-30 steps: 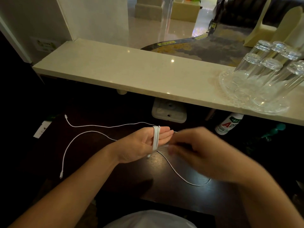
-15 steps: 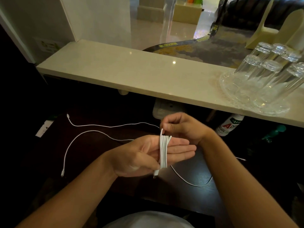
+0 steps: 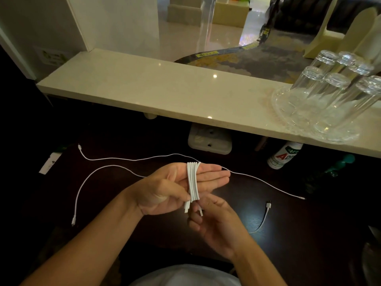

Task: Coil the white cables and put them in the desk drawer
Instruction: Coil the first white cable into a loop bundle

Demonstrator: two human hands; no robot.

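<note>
A white cable (image 3: 192,182) is wound in several loops around the fingers of my left hand (image 3: 171,188), which is palm up over the dark desk (image 3: 299,234). My thumb pins one plug end at the bottom of the coil. Just below, my right hand (image 3: 216,226) pinches the strand leaving the coil. Its loose tail (image 3: 265,219) lies to the right and ends in a plug. A second white cable (image 3: 127,159) stretches across the desk behind my left hand. A third white cable (image 3: 86,178) curves at the left and disappears under my left wrist. No drawer is visible.
A pale stone counter (image 3: 165,93) overhangs the desk's far side, with a glass tray of upturned glasses (image 3: 321,104) at its right end. Under it sit a white socket box (image 3: 209,139) and a lying bottle (image 3: 284,155). A white card (image 3: 50,163) lies far left.
My right hand has swung from above the left fingers down to below them, adding another loop. The free tail is shorter and its plug now lies in sight at the right.
</note>
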